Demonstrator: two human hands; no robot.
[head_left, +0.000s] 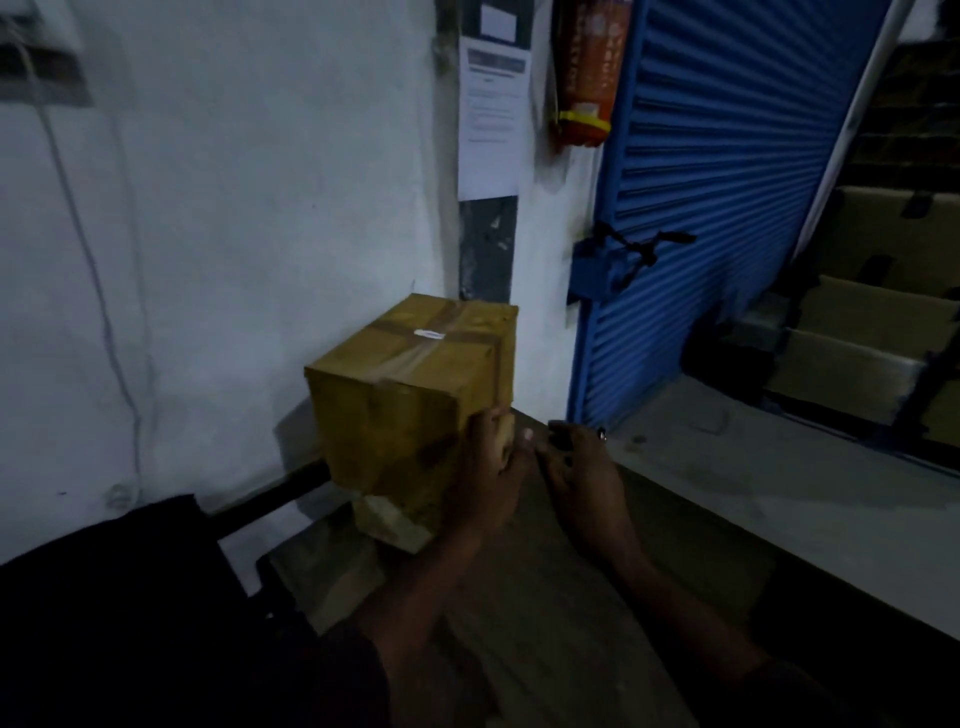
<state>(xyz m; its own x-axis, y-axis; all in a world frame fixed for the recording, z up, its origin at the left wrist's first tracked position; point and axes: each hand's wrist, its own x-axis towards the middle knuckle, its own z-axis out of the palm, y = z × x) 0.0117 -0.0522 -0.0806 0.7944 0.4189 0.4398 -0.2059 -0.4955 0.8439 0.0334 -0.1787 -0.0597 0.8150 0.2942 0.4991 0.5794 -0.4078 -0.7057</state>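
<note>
Gripping the near right corner of the cardboard box (410, 384), the left hand (488, 467) has its fingers curled round the edge, so that grip is clenched on the box. The right hand (584, 473), just beside it, seems to pinch a small dark thing (562, 435) that is too dim to identify. The taped box sits in the middle of the frame, at the far left of the wooden tabletop (545, 623), close to the white wall (234, 234). It rests on a paler block (397, 522) that it overhangs. The danger, as I judge it, is that perch: a one-corner grip on slick tape could slip, and a pull or twist might tip the box off the block toward the tabletop's left edge, while the busy right hand could not catch it
</note>
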